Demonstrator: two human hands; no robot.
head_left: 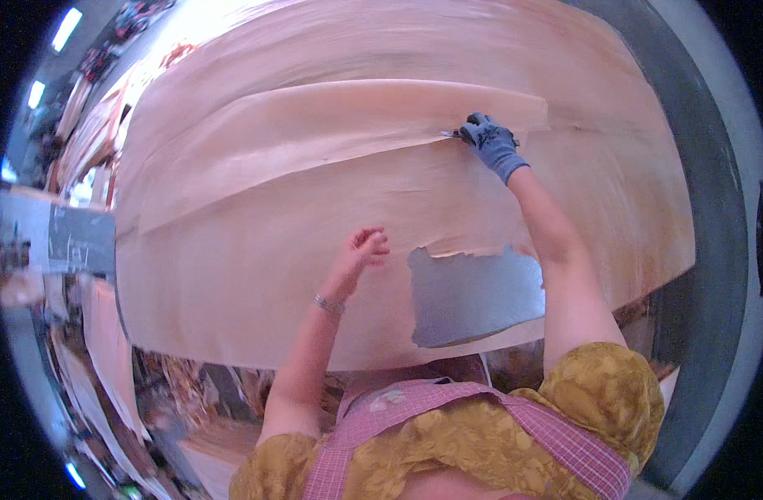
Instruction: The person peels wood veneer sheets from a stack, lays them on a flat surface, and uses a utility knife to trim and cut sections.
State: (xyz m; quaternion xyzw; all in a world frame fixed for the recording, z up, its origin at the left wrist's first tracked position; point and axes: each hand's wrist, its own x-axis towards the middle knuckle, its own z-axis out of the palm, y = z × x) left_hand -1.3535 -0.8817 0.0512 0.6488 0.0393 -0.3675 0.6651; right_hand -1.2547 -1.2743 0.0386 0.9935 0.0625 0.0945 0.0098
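Observation:
A broad pale-brown sheet of thin wood veneer (pixel 315 208) covers most of the view, with a long loose piece of veneer (pixel 356 117) lying across its far part. My right hand (pixel 491 143), in a grey-blue and black glove, is closed around a dark-handled knife (pixel 450 133). Its short metal blade points left, at the near edge of the loose piece. Bare and apart from the veneer's edges, my left hand (pixel 366 248) hovers over the middle, fingers loosely bent and holding nothing. Between my forearms a smooth grey patch (pixel 477 296) shows with a ragged outline.
A grey strip (pixel 710 250) runs along the right side of the veneer. Torn veneer scraps (pixel 186 383) lie below the near left edge. Farther left are a grey board (pixel 82 240) and hanging or stacked pale sheets (pixel 111 350).

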